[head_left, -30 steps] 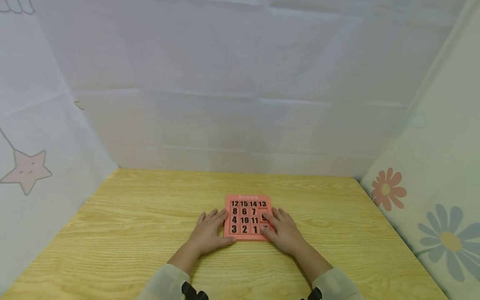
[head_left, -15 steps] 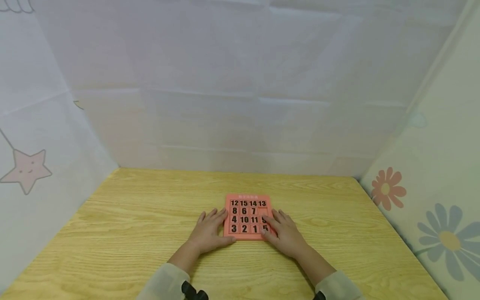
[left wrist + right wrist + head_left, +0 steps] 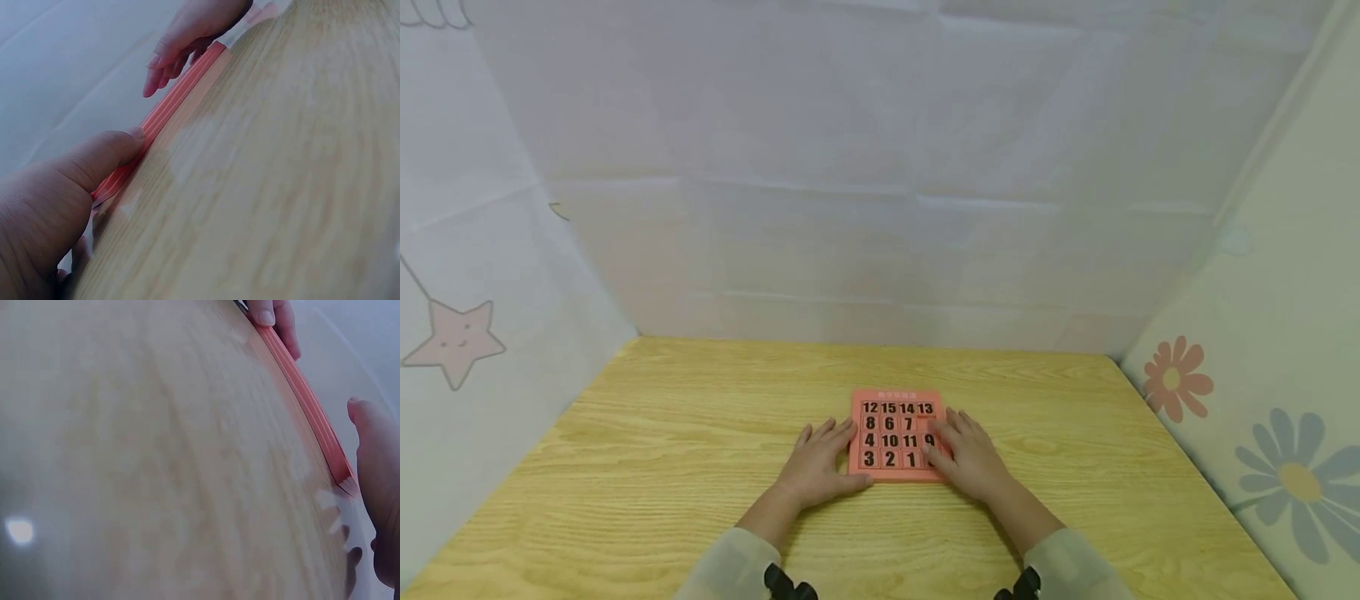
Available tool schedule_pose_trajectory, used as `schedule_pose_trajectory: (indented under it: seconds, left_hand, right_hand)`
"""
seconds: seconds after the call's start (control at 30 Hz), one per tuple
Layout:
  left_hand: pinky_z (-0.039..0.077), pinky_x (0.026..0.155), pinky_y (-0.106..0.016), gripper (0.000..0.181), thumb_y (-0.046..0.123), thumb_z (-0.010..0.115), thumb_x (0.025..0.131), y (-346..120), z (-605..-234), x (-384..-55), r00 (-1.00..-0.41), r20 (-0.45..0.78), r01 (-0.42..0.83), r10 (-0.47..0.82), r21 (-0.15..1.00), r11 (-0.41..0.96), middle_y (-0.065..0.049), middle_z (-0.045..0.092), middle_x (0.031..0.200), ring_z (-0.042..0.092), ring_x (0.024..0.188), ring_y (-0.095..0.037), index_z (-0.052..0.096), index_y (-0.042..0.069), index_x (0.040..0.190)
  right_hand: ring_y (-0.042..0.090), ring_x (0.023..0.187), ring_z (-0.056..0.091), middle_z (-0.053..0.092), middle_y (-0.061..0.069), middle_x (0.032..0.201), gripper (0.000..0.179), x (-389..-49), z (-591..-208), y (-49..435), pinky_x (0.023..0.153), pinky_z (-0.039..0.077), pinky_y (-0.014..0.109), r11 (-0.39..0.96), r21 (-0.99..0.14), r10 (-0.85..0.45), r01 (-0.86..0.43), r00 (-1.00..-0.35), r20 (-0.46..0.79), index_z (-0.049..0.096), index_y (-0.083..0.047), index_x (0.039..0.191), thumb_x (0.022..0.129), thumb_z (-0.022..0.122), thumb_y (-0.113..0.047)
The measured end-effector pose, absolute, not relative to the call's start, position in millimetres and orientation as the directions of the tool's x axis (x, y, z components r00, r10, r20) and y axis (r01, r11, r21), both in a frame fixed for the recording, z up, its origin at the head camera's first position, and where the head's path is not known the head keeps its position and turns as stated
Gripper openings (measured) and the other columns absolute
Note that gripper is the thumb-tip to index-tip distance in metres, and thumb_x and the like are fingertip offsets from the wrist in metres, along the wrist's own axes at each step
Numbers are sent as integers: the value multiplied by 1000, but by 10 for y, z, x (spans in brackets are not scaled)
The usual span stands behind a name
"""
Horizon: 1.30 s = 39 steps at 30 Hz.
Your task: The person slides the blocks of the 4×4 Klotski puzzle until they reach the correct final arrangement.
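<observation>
A pink number sliding puzzle (image 3: 889, 440) lies flat on the table, with black numbers on its tiles. A gap shows at the right end of its second row, under the 13 and above the 9. My left hand (image 3: 817, 467) holds the lower left corner, fingers along the left side and thumb on the front edge; the left wrist view shows that thumb (image 3: 106, 156) against the edge. Over the right side reaches my right hand (image 3: 973, 458), its fingers extended. Its index finger is by the gap, and its thumb partly covers the last bottom tile. Whether they touch the tiles, I cannot tell.
The puzzle rests on a light wood-grain table (image 3: 700, 417). A pale cloth backdrop (image 3: 880, 250) rises behind it, and printed cloths (image 3: 1262, 375) flank both sides. Dark wrist straps (image 3: 790, 583) show below the sleeves.
The 9 tile has slid slightly down, level with the 11. My right index finger has shifted up towards the gap, and the thumb again covers part of the 5. My left hand stays put.
</observation>
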<state>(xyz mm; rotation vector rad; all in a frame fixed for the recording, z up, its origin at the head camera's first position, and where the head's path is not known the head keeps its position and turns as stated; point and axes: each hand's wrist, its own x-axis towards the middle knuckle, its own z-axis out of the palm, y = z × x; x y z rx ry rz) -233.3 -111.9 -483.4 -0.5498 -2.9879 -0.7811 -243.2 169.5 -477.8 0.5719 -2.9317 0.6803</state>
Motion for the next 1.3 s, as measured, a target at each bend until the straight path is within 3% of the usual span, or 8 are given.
schedule_pose_trajectory:
  seconds: [0.8, 1.3]
  left_hand:
    - [8, 123, -58, 96, 68, 67, 77, -1098, -4856, -2340, -937, 90, 338, 337, 471, 815, -5, 37, 158, 27, 149, -33, 41, 11, 150]
    - [8, 123, -58, 94, 66, 68, 77, -1101, -4856, -2340, -937, 97, 340, 336, 476, 811, -5, 38, 157, 27, 149, -33, 42, 11, 149]
  right_hand:
    - [42, 149, 20, 27, 20, 160, 64, -2757, -4743, 1610, 121, 18, 60, 883, -359, -300, -303, -952, 67, 41, -18, 151, 99, 44, -55]
    - [42, 149, 20, 26, 18, 161, 65, -2731, -4754, 1594, 119, 18, 63, 890, -352, -295, -289, -955, 35, 42, -20, 150, 98, 44, -58]
